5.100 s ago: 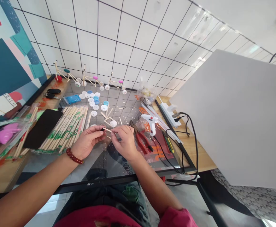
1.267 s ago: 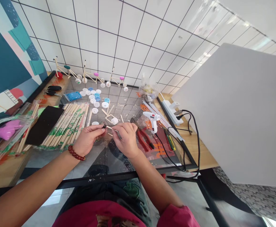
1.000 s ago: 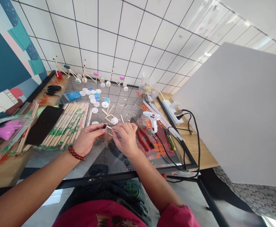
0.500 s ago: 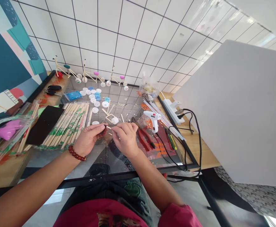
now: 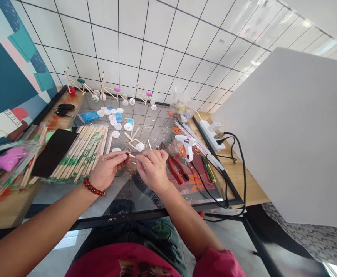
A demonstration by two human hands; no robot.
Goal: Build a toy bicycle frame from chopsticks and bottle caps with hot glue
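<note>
My left hand (image 5: 108,167), with a red bead bracelet at the wrist, pinches a small black piece (image 5: 128,154) at the end of a short wooden stick (image 5: 131,156). The stick's other end is between the closed fingers of my right hand (image 5: 153,169). Just beyond my hands, a small frame of joined sticks (image 5: 133,141) lies on the glass tabletop beside a white cap (image 5: 139,146). A loose short stick (image 5: 149,144) lies to its right. White and blue bottle caps (image 5: 116,134) are scattered farther back.
Wrapped chopsticks (image 5: 81,152) and a black sheet (image 5: 54,153) lie left. Stick models with cap wheels (image 5: 109,91) line the back. Right are red-handled pliers (image 5: 177,169), a white glue gun (image 5: 187,146), a green cutter (image 5: 210,171), glue sticks (image 5: 211,157) and a power strip (image 5: 211,134).
Both hands stay almost in place. The black piece and the stick between them have shifted very slightly.
</note>
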